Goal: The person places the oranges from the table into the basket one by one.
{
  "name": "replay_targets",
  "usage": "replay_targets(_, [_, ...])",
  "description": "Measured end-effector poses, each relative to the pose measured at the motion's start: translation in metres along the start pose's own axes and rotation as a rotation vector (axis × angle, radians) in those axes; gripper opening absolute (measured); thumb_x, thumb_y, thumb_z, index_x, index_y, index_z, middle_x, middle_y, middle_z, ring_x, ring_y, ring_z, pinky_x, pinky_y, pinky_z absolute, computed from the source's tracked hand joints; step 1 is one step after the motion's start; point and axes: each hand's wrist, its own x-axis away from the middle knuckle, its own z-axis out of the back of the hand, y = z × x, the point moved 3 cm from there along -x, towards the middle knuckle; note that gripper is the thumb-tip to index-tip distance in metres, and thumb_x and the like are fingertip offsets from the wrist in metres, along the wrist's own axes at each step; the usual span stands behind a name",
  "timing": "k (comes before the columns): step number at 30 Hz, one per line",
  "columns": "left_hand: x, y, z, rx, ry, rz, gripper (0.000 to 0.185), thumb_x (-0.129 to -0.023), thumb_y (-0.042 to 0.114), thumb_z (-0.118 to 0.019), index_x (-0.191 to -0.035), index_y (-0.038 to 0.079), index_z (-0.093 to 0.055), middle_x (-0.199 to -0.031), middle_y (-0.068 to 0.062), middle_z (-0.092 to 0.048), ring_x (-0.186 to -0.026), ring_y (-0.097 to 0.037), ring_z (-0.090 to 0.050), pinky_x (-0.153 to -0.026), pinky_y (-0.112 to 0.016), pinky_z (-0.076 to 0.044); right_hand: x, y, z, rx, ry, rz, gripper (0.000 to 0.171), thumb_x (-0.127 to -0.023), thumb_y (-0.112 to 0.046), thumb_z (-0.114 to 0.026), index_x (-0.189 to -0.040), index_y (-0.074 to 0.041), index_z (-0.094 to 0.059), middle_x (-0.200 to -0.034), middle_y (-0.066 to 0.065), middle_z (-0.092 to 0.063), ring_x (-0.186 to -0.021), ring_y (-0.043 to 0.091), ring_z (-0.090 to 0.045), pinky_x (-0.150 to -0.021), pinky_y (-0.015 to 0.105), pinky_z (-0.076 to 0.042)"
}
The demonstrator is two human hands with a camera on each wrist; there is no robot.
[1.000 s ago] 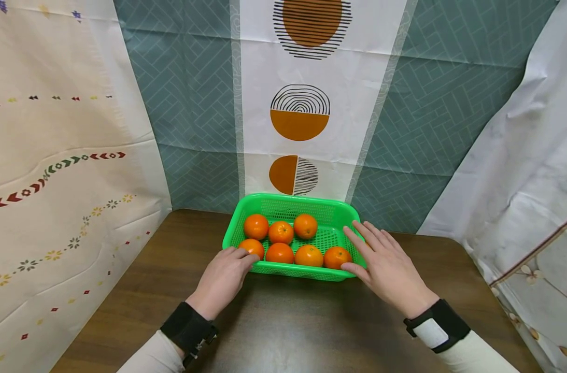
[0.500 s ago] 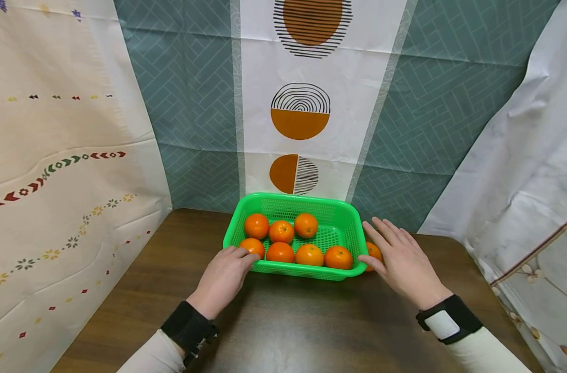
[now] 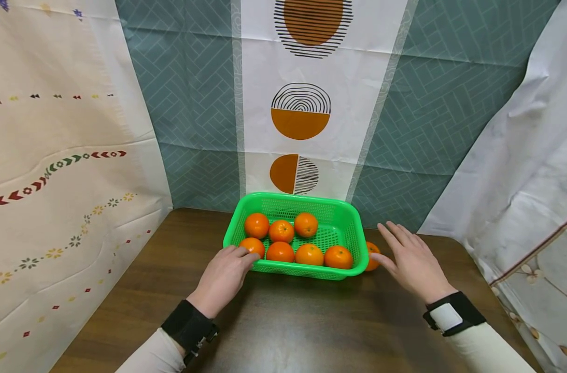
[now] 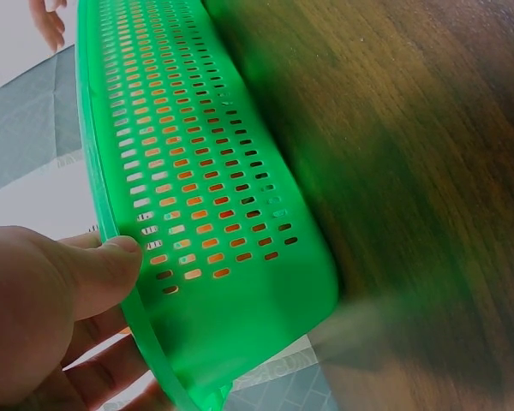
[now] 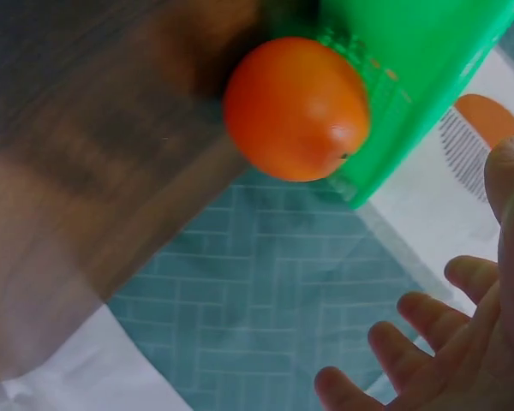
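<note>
A green perforated plastic basket (image 3: 344, 228) holds several oranges (image 3: 309, 255). At its near left corner, my left hand (image 3: 224, 280) grips the rim. In the left wrist view, the thumb (image 4: 111, 261) lies outside the basket wall and the other fingers reach over to the inner side. Another orange (image 3: 372, 256) rests on the table beside the basket's right wall. My right hand (image 3: 414, 264) hovers right of that orange with its fingers spread and holds nothing. A gap separates the right hand from the orange (image 5: 295, 110) in the right wrist view.
The basket stands near the back of a brown wooden table (image 3: 302, 321). A teal and white patterned cloth (image 3: 199, 171) hangs right behind it. Pale cloths drape along the left (image 3: 69, 217) and right (image 3: 521, 197) sides.
My right hand has moved right from over the basket's right rim, uncovering the orange outside the basket. My left hand stays at the rim.
</note>
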Motion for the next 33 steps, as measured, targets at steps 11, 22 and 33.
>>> replay_targets(11, [0.001, 0.000, 0.000, 0.000, 0.008, -0.002, 0.021, -0.088, 0.009, -0.079, -0.108, 0.016, -0.074, -0.090, 0.004, -0.062, -0.080, -0.020, -0.053, -0.077, -0.034, -0.049, 0.004, 0.018, -0.020, -0.019, -0.088, -0.033, 0.079, -0.095, -0.047, -0.068, -0.155, -0.005, -0.038, -0.152, 0.025, -0.040, -0.136, 0.047, -0.040, -0.108, 0.065, -0.032])
replay_targets(22, [0.000, 0.002, 0.000, -0.003, 0.032, -0.014, 0.022, -0.087, 0.006, -0.079, -0.106, 0.015, -0.073, -0.089, 0.004, -0.062, -0.079, -0.020, -0.053, -0.075, -0.034, -0.049, 0.001, 0.028, -0.041, -0.144, -0.183, -0.092, 0.096, -0.088, -0.056, -0.071, -0.157, -0.002, -0.030, -0.156, 0.023, -0.034, -0.139, 0.048, -0.035, -0.107, 0.065, -0.035])
replay_targets(33, [0.000, 0.002, 0.001, -0.008, 0.032, -0.014, 0.021, -0.088, 0.007, -0.079, -0.106, 0.017, -0.074, -0.089, 0.005, -0.062, -0.078, -0.019, -0.053, -0.074, -0.033, -0.048, -0.005, 0.031, -0.063, -0.292, -0.248, -0.145, 0.112, -0.078, -0.065, -0.077, -0.158, -0.005, -0.027, -0.156, 0.024, -0.032, -0.139, 0.047, -0.034, -0.102, 0.068, -0.038])
